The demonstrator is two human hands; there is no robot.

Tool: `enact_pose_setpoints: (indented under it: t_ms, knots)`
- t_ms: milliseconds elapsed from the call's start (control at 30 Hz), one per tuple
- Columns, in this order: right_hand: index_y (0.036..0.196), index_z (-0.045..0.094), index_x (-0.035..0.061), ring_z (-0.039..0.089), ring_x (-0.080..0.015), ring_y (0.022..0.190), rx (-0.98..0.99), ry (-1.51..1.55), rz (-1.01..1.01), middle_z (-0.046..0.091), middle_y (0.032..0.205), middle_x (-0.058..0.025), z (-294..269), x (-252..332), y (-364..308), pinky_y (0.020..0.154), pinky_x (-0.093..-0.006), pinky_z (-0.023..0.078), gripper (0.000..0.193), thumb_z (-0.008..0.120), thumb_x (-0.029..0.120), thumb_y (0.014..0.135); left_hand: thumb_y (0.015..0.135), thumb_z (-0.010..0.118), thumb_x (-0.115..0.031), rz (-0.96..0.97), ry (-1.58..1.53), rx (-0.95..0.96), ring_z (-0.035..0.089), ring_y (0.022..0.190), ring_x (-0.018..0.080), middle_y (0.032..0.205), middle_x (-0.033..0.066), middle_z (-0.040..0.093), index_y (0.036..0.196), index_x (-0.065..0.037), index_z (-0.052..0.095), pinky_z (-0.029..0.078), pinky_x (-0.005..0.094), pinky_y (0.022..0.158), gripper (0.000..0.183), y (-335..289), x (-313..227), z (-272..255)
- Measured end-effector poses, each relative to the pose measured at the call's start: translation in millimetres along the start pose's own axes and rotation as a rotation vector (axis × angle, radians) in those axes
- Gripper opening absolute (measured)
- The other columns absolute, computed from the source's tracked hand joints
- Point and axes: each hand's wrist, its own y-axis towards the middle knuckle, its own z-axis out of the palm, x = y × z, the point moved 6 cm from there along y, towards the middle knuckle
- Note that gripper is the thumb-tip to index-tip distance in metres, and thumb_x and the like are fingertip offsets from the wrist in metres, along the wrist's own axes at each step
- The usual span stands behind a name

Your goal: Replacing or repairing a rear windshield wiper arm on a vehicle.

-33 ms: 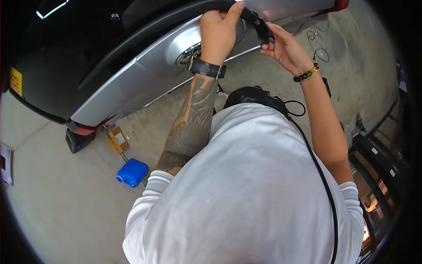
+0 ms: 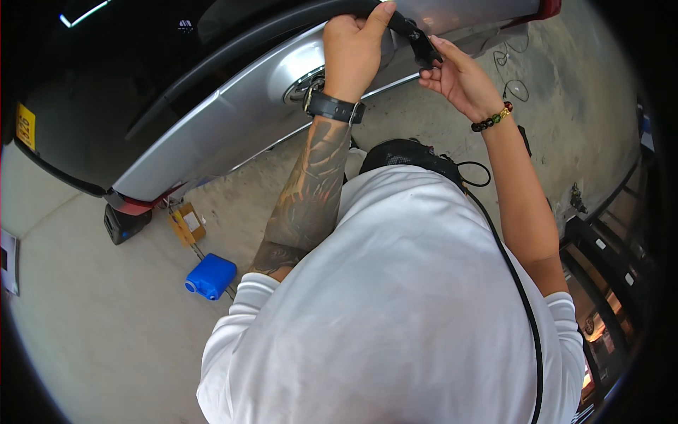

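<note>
A long black curved strip [image 2: 272,30] runs along the upper edge of a silver car panel [image 2: 212,138], below dark glass. My left hand [image 2: 351,60], with a watch on its wrist, is closed round the strip, thumb lying along its top. At the strip's right end is a bent black end piece [image 2: 422,49]. The fingers of my right hand [image 2: 462,79], with a beaded bracelet on its wrist, are curled at that piece, index finger and thumb against it; part of the grip is hidden. A round chrome emblem [image 2: 304,90] sits on the panel beside my left wrist.
On the floor to the left are a blue jug [image 2: 212,277], a cardboard box [image 2: 187,225] and a black case [image 2: 126,225]. A thin cable [image 2: 519,88] lies on the floor at right, near dark metal racking [image 2: 600,254]. A black cord [image 2: 519,283] hangs over my white shirt.
</note>
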Motion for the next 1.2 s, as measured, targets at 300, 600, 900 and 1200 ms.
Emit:
enact_pose_setpoints:
  t_ms: [300, 600, 900, 1200]
  knots:
    - [0.106, 0.059, 0.0058, 0.066, -0.0187, 0.085, -0.087, -0.006, 0.02, 0.064, 0.092, -0.0066, 15.6, 4.6, -3.8, 0.085, -0.0348, 0.058, 0.028, 0.065, 0.033, 0.1, 0.097, 0.07, -0.033, 0.002, -0.036, -0.01, 0.041, 0.053, 0.0134, 0.056, 0.0085, 0.049, 0.078, 0.006, 0.065, 0.035, 0.0378, 0.05, 0.043, -2.5, 0.1, -2.6]
    - [0.124, 0.055, 0.0051, 0.058, -0.013, 0.078, 0.066, 0.137, 0.015, 0.052, 0.087, -0.0004, -2.2, -9.6, 2.4, 0.079, -0.0307, 0.056, 0.031, 0.051, 0.029, 0.104, 0.097, 0.069, -0.036, 0.009, -0.019, -0.012, 0.048, 0.055, 0.0178, 0.059, 0.0144, 0.057, 0.083, 0.008, 0.067, 0.04, 0.0385, 0.054, 0.046, 2.3, 2.4, -2.8]
    - [0.138, 0.05, 0.0014, 0.065, -0.0224, 0.103, 0.147, 0.198, 0.062, 0.062, 0.109, -0.0101, -16.2, -18.3, 10.7, 0.096, -0.0404, 0.055, 0.053, 0.056, 0.041, 0.103, 0.098, 0.066, -0.044, 0.028, 0.004, -0.059, 0.056, 0.06, 0.0217, 0.065, 0.0191, 0.062, 0.088, 0.008, 0.068, 0.046, 0.0391, 0.06, 0.054, 3.2, 4.9, -3.3]
    - [0.127, 0.056, 0.0015, 0.067, -0.0248, 0.105, 0.025, 0.057, -0.021, 0.062, 0.111, -0.0116, -28.7, -27.2, 14.9, 0.094, -0.038, 0.056, 0.049, 0.057, 0.044, 0.103, 0.099, 0.064, -0.046, -0.365, -0.081, 0.153, 0.057, 0.059, 0.0174, 0.066, 0.0034, 0.063, 0.086, -0.004, 0.064, 0.046, 0.0373, 0.055, 0.043, -8.7, 26.4, -8.6]
